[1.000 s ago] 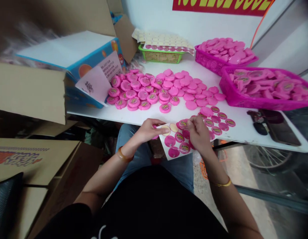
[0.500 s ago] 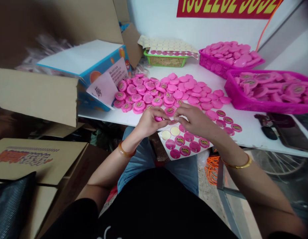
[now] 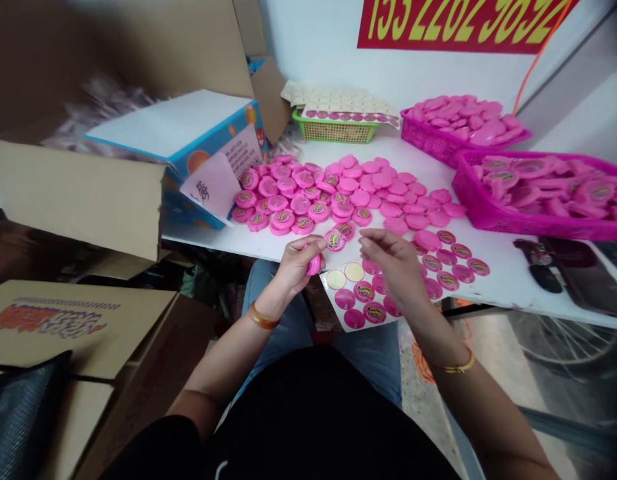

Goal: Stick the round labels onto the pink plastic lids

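My left hand [image 3: 301, 263] is closed round a pink round plastic case [image 3: 314, 265], just past the table's front edge. At its fingertips is a pink disc with a yellow-and-black label [image 3: 334, 240]; whether it is joined to the case I cannot tell. My right hand [image 3: 393, 260] hovers over the sticker sheet [image 3: 358, 320], fingers loosely bent and apart from the thumb, with nothing visible in them. Two pale bare circles show on that sheet beside the remaining round pink stickers. Behind the hands lies a heap of pink cases [image 3: 288, 197], many bearing labels.
Two magenta baskets [image 3: 533, 230] of pink parts stand at the right. Farther back, a green basket [image 3: 338, 132] bears sticker sheets. A blue box [image 3: 216, 143] and open cartons crowd the left. A dark phone [image 3: 588, 273] and keys [image 3: 541, 263] lie at right.
My hands have drawn apart; the right moved right and slightly down, its fingers loosening. The labelled disc now shows face-up by my left fingertips, and the pink case in that hand is more visible.
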`<state>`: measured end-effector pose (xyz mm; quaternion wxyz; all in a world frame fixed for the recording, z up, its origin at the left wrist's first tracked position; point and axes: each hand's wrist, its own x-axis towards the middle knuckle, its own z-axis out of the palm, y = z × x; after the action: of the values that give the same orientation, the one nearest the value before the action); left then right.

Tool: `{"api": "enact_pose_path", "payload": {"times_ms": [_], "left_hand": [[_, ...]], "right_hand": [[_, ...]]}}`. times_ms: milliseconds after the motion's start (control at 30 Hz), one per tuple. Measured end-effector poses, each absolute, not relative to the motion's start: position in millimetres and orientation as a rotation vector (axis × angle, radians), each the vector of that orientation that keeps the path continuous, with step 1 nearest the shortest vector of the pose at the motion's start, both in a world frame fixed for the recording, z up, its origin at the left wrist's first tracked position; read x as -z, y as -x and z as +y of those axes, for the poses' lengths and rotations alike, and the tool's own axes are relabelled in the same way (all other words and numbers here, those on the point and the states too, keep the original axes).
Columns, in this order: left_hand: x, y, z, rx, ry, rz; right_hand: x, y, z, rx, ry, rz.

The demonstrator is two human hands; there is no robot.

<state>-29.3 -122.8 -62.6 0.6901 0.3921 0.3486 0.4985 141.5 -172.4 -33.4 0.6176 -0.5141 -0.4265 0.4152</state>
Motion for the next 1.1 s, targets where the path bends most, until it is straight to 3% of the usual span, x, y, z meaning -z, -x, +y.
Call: {"api": "enact_pose_path", "payload": {"times_ms": [233, 733, 967, 1100], "left_hand": [[61, 24, -131, -1.240, -0.939, 0.809], [69, 22, -134, -1.265, -1.028, 0.947], [50, 61, -118, -1.214, -0.501, 0.865], [46, 84, -116, -1.118, -0.529, 0.737]], "right_hand": [[51, -113, -174, -1.180, 1.039, -0.647], [59, -113, -159, -1.084, 1.076, -0.665], [60, -120, -160, -1.153, 1.039, -0.566], [60, -118, -162, -1.177, 1.023, -0.552]]}}
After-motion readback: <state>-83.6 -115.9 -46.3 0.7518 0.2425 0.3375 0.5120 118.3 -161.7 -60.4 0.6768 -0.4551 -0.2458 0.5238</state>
